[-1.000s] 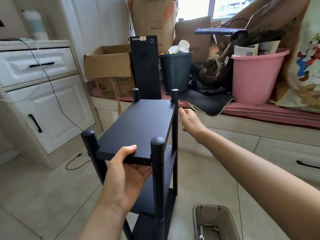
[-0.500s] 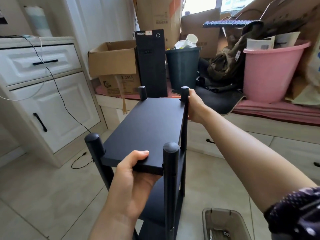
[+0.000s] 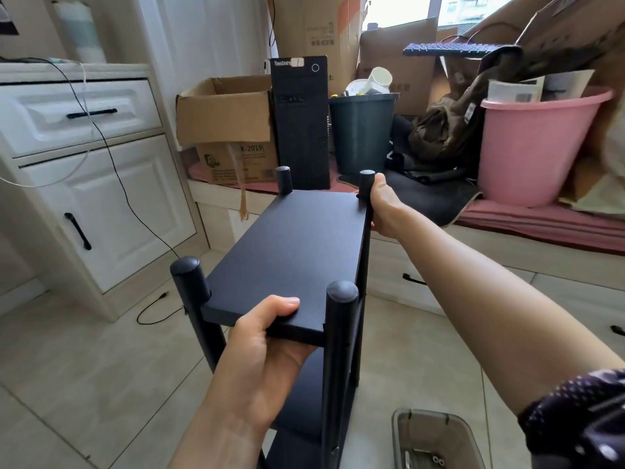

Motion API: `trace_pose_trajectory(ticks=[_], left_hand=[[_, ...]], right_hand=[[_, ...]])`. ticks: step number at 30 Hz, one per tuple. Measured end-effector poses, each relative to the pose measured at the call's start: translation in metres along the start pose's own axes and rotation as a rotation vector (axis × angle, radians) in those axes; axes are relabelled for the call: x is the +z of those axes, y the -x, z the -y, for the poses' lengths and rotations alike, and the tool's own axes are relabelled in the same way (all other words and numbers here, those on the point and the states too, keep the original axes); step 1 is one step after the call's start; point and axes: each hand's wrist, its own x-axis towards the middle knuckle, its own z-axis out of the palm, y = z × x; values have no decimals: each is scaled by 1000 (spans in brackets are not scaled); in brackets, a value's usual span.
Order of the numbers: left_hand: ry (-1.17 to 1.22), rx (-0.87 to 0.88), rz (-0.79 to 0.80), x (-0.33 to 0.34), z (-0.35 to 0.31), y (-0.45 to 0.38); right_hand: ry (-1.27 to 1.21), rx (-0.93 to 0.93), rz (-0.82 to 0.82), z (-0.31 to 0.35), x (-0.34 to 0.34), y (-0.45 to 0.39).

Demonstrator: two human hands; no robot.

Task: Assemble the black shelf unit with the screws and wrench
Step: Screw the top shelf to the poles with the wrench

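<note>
Shelf unit (image 3: 291, 245) looks assembled, standing upright; left hand (image 3: 267, 353) grips near edge, right hand (image 3: 380, 204) grips far post (image 3: 366, 184). Prob. final check left.

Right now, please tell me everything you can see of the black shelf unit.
The black shelf unit stands upright on the tiled floor: matte flat boards stacked between four round posts with domed tops. The left hand grips the top board's near edge, thumb on top. The right hand holds the far right post.
</note>
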Motion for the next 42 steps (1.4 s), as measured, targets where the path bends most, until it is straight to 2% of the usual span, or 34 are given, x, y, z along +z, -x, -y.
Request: trace_pose_trajectory(ticks=[6,11,15,19,21,24,29,32,34,37,42], left_hand=[[25,39,-15,2,3,-1],[45,-12,38,3,11,-7],[106,-23,91,10,18,-12],[173,11,66,22,26,-17],[198,36,66,31,31,-19],[191,70,43,42,41,-24],[-135,221,-50,48,53,-26],[-230,270,-80,46,54,-23],[-255,284,-88,46,55,-24],[-230,263,-60,46,57,-25],[-151,211,-1,46,59,-26]], right_hand=[[24,4,-56,1,3,-1],[-18,1,-25,3,5,9],[23,-50,-4,-6,-4,15],[73,-151,5,-20,-17,47],[143,-170,91,-31,-29,79],[262,-194,305,-52,-50,139],[493,-136,492,-75,-74,198],[510,-151,478,-79,-86,215],[515,-224,448,-86,-88,222],[577,-382,370,-95,-85,225],[673,-498,307,-102,-85,221]])
